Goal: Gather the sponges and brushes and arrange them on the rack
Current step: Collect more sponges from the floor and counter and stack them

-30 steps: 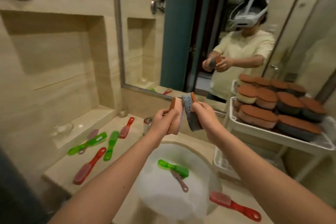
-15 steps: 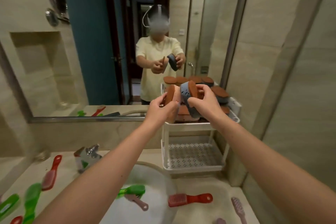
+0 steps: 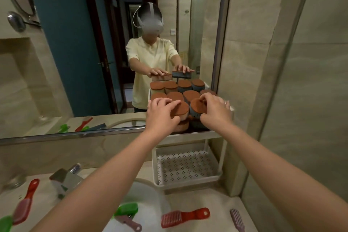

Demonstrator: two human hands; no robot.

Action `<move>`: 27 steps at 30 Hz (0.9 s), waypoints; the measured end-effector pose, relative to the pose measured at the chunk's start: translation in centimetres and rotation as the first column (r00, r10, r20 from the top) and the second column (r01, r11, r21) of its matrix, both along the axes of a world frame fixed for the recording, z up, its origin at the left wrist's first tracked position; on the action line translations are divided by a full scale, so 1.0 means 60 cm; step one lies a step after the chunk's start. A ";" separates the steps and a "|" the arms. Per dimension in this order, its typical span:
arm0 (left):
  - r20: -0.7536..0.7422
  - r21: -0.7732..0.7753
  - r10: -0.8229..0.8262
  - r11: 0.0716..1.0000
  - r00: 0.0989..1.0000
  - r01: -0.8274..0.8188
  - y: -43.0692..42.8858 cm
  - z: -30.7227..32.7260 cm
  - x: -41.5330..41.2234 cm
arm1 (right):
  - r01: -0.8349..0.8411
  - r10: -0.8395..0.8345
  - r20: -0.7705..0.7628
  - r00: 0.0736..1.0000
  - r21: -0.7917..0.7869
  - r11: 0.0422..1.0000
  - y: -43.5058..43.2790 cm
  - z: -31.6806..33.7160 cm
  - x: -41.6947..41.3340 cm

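Head view: L hand (image 3: 162, 115) round tan sponge (image 3: 181, 108), R hand (image 3: 214, 111) round grey sponge (image 3: 195, 108), atop rack (image 3: 197, 134).

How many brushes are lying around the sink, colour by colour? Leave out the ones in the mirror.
Red brushes: 2
Green brushes: 2
Purple brushes: 2
Total: 6
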State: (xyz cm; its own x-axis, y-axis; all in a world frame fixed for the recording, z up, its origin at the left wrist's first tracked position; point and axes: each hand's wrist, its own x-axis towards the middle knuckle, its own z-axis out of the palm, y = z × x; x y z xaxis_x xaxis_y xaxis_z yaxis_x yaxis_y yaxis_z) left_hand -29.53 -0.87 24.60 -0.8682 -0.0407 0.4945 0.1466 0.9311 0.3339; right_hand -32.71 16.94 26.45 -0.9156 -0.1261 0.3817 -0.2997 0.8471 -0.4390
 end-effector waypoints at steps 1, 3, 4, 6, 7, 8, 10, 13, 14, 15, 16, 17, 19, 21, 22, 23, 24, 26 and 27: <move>-0.002 -0.007 0.008 1.000 1.000 -0.008 0.001 -0.005 -0.004 | -0.006 0.006 -0.006 1.000 0.008 1.000 -0.001 -0.005 -0.006; 0.017 -0.027 0.027 0.999 0.999 -0.026 -0.001 -0.017 -0.013 | -0.020 0.020 -0.003 1.000 0.021 1.000 -0.002 -0.014 -0.016; 0.031 -0.038 0.033 0.999 0.999 -0.032 -0.002 -0.022 -0.016 | -0.030 0.030 0.004 1.000 0.030 0.999 -0.003 -0.020 -0.021; 0.049 -0.049 0.030 0.998 0.998 -0.027 -0.001 -0.032 -0.021 | -0.043 0.044 -0.008 0.999 0.049 0.998 -0.006 -0.032 -0.028; 0.050 -0.052 0.023 0.998 0.999 -0.020 0.000 -0.036 -0.023 | -0.039 0.040 -0.025 0.999 0.055 0.998 -0.008 -0.038 -0.030; 0.047 -0.059 0.020 0.998 0.999 -0.017 0.001 -0.040 -0.024 | -0.024 0.027 -0.047 0.999 0.058 0.998 -0.010 -0.045 -0.031; 0.033 -0.087 0.033 0.996 0.999 -0.030 0.003 -0.044 -0.026 | 0.016 -0.010 -0.092 0.996 0.070 0.997 -0.012 -0.055 -0.031; 0.017 -0.091 0.052 0.995 0.999 -0.050 0.006 -0.046 -0.023 | 0.044 -0.030 -0.132 0.991 0.099 0.994 -0.013 -0.063 -0.030; 0.022 -0.083 0.056 0.995 0.998 -0.054 0.007 -0.046 -0.021 | 0.039 -0.026 -0.133 0.991 0.099 0.994 -0.013 -0.063 -0.029; 0.033 -0.075 0.064 0.995 0.997 -0.061 0.009 -0.046 -0.020 | 0.033 -0.020 -0.131 0.991 0.098 0.995 -0.012 -0.063 -0.029; 0.048 -0.070 0.075 0.995 0.996 -0.071 0.010 -0.045 -0.018 | 0.030 -0.017 -0.131 0.991 0.099 0.995 -0.012 -0.063 -0.028; 0.062 -0.064 0.090 0.994 0.994 -0.086 0.012 -0.044 -0.017 | 0.029 -0.015 -0.133 0.991 0.101 0.994 -0.010 -0.063 -0.027; 0.077 -0.049 0.112 0.993 0.991 -0.109 0.014 -0.042 -0.011 | 0.026 -0.013 -0.142 0.990 0.091 0.995 -0.007 -0.064 -0.022; 0.059 -0.015 0.105 0.994 0.993 -0.104 0.015 -0.039 0.000 | 0.008 -0.001 -0.175 0.985 0.036 0.999 -0.007 -0.065 -0.014; 0.034 0.015 0.097 0.995 0.995 -0.098 0.014 -0.038 0.007 | -0.018 0.017 -0.215 0.977 -0.004 1.000 -0.009 -0.066 -0.010; -0.005 0.055 0.093 0.994 0.996 -0.093 0.012 -0.038 0.017 | -0.060 0.046 -0.271 0.962 -0.044 0.997 -0.013 -0.066 -0.004; -0.056 0.107 0.091 0.991 0.994 -0.084 0.008 -0.040 0.026 | -0.119 0.084 -0.330 0.940 -0.087 0.989 -0.020 -0.065 0.002; -0.160 0.241 0.103 0.968 0.982 -0.063 -0.004 -0.047 0.048 | -0.285 0.186 -0.429 0.884 -0.178 0.942 -0.040 -0.064 0.021; -0.190 0.313 0.116 0.948 0.975 -0.052 -0.011 -0.052 0.061 | -0.370 0.239 -0.466 0.852 -0.214 0.904 -0.054 -0.064 0.033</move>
State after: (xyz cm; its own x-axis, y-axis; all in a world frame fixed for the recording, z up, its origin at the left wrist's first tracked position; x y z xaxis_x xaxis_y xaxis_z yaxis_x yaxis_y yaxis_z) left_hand -25.85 -1.52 21.49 -0.7368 -0.2854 0.6129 0.1668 0.8017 0.5739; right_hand -30.72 13.69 22.60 -0.5925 -0.1972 0.7811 -0.7314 0.5381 -0.4189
